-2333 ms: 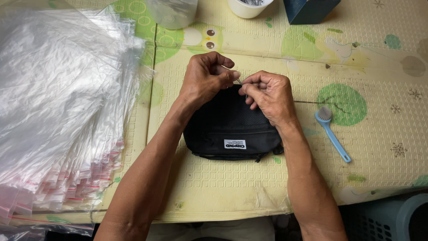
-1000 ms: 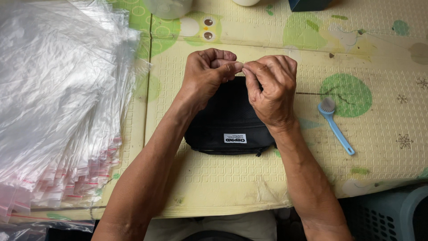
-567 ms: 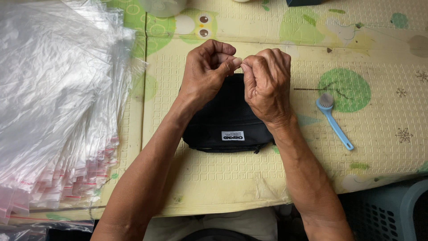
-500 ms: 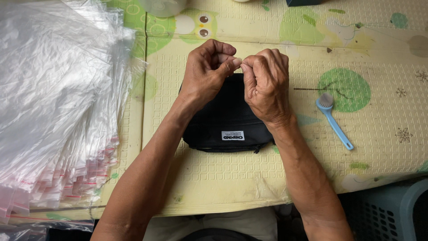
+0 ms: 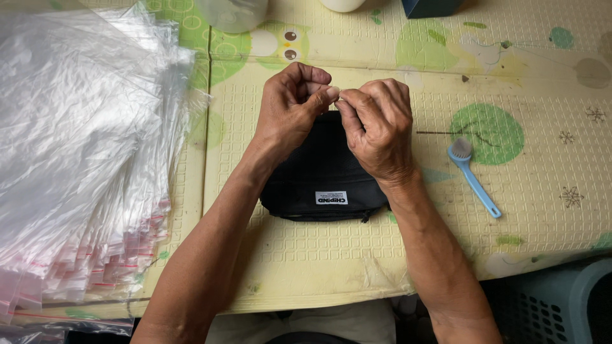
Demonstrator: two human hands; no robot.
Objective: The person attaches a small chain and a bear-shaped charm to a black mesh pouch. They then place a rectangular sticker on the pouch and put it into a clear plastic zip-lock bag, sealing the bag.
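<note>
A small black fabric pouch [image 5: 322, 178] with a white label lies on a yellow patterned foam mat [image 5: 331, 261]. My left hand [image 5: 290, 105] and my right hand [image 5: 376, 127] hover over the pouch's far edge, fingertips pressed together and pinching something tiny between them. What they pinch is too small to make out. Both forearms reach in from the bottom of the head view and cover part of the pouch.
A thick fanned stack of clear plastic bags [image 5: 76, 153] with red strips fills the left side. A light blue brush [image 5: 473, 178] lies to the right. Containers [image 5: 233, 9] stand along the far edge. A grey basket [image 5: 554, 306] sits at bottom right.
Both hands have stayed pinched together over the pouch's far edge. The right hand has curled more tightly over the pouch since the earliest frame. The pouch has not moved.
</note>
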